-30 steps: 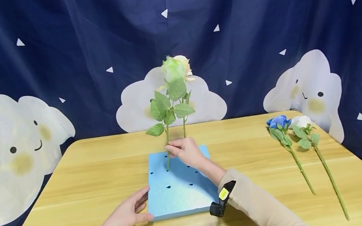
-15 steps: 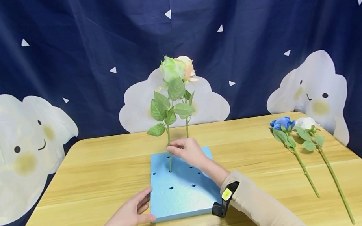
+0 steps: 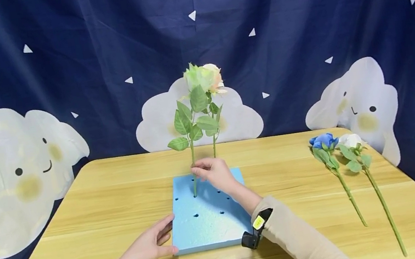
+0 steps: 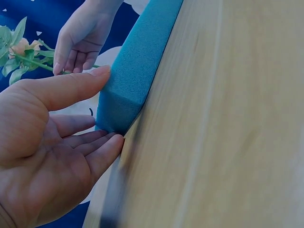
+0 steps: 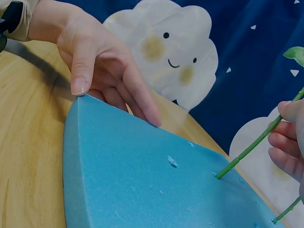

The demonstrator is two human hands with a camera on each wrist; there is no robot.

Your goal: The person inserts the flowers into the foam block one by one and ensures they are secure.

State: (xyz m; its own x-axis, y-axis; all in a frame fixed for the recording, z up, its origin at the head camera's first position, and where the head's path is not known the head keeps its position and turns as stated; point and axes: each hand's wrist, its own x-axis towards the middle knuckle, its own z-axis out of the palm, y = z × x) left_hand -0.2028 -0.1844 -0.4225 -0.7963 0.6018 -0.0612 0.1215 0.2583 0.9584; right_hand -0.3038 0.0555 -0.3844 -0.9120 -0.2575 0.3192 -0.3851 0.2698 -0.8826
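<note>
My right hand (image 3: pixel 215 174) pinches the stem of a pale green artificial rose (image 3: pixel 195 79) between thumb and fingers. The stem's lower end stands in a hole of the blue foam board (image 3: pixel 208 232), as the right wrist view also shows. Behind it rises a peach-and-white rose (image 3: pixel 216 77), its stem (image 5: pixel 287 210) planted near the board's far edge. My left hand (image 3: pixel 144 246) rests against the board's near left corner, thumb at the front edge and fairly straight fingers along the side.
On the right of the wooden table (image 3: pixel 83 223) lie a blue rose (image 3: pixel 323 142) and a white rose (image 3: pixel 351 142), stems toward me. Several small holes dot the board. A dark blue curtain (image 3: pixel 95 52) with white clouds hangs behind the table.
The green rose's leaves have turned slightly and its bloom overlaps the peach one more. The right hand keeps its pinch on the stem; the left hand stays at the board. The head view shifted a little.
</note>
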